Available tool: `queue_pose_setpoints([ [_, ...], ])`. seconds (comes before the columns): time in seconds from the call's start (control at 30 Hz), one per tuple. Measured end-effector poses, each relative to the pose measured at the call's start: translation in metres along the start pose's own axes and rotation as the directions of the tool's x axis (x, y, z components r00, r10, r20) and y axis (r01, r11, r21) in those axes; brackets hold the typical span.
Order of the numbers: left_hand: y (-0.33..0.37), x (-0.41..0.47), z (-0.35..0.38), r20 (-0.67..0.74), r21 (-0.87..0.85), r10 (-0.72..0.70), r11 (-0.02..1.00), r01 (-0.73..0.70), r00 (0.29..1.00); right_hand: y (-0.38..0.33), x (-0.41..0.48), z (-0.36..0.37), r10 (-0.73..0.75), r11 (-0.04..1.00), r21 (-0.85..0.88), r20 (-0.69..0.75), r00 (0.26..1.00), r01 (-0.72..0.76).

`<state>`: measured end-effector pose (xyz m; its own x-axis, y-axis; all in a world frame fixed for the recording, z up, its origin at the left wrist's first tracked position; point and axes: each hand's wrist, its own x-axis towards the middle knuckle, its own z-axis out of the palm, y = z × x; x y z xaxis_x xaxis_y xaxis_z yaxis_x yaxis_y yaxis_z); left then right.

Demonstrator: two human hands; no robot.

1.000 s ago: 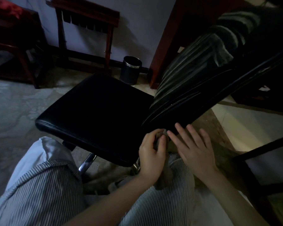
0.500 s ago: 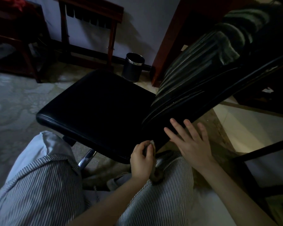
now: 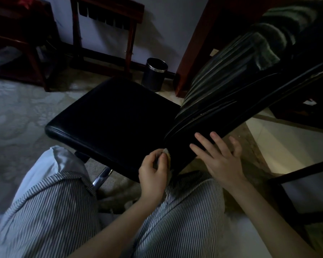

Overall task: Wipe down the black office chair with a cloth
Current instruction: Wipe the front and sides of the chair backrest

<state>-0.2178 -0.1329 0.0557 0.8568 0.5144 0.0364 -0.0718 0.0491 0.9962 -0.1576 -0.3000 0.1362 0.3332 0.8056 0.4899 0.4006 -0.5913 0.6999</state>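
The soft, light cloth [image 3: 165,152] is bunched in the left hand [image 3: 153,175]; the smooth chair [image 3: 119,116] backrest is steadied by the open, flat right hand [image 3: 220,161] beside it.

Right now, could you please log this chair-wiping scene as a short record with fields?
setting: dim room, seen from a head camera looking down
chair: black office chair, backrest reclined toward the right
left hand: left hand pinching a cloth at the seat's rear corner, by the backrest joint
right hand: right hand open, fingers spread on the backrest's lower edge
backrest load: striped fabric draped over its upper part
nearby: dark bin with metal rim by the wall
task state: wiping in progress
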Motion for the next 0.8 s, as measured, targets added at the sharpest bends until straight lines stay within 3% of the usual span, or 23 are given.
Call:
queue_pose_setpoints([
  [0.1, 0.003, -0.014, 0.022, 0.062, 0.026, 0.031, 0.999, -0.033, 0.998, -0.002, 0.004, -0.004, -0.022, 1.0, 0.002, 0.001, 1.0, 0.022],
  [0.27, -0.007, -0.02, 0.023, 0.009, 0.023, 0.074, 0.997, -0.074, 0.997, -0.013, 0.014, -0.01, -0.018, 0.999, 0.038, -0.054, 0.998, 0.02],
  [0.57, -0.059, 0.005, -0.034, 0.289, 0.316, -0.08, 0.949, -0.017, 0.954, -0.029, 0.025, -0.017, -0.015, 0.996, 0.092, -0.067, 0.998, 0.021],
  [0.7, -0.066, -0.004, -0.047, 0.155, 0.215, -0.104, 0.974, 0.069, 0.982, -0.044, 0.026, -0.026, -0.035, 0.988, 0.155, 0.04, 0.999, 0.028],
  [0.8, -0.067, -0.005, -0.054, 0.089, 0.114, -0.156, 0.983, 0.146, 0.984, -0.067, 0.023, -0.034, -0.158, 0.973, 0.201, 0.21, 0.965, 0.115],
])
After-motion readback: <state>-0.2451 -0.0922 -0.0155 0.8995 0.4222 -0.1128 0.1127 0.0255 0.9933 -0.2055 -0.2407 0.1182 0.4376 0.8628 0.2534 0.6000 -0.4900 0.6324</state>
